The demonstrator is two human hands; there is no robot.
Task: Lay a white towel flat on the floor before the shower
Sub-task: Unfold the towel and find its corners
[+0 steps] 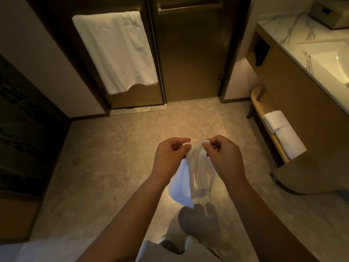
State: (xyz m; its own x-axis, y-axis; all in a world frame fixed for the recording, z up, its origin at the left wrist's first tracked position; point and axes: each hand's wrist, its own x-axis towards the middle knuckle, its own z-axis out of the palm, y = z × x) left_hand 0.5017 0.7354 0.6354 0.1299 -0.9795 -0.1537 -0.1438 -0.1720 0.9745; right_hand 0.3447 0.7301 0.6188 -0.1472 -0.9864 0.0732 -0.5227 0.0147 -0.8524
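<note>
A white towel [196,173] hangs bunched in folds in front of me, above the stone floor [113,157]. My left hand [170,156] pinches one top corner and my right hand [222,157] pinches the other, the two hands close together at chest height. The towel's lower end dangles free and casts a shadow on the floor near my feet. The brown glass shower doors [188,53] stand shut straight ahead.
Another white towel [117,52] hangs on the left door's bar. A vanity with a marble top and sink [336,61] runs along the right, with folded white towels [283,133] on its low shelf. A dark wall panel [22,129] is at left.
</note>
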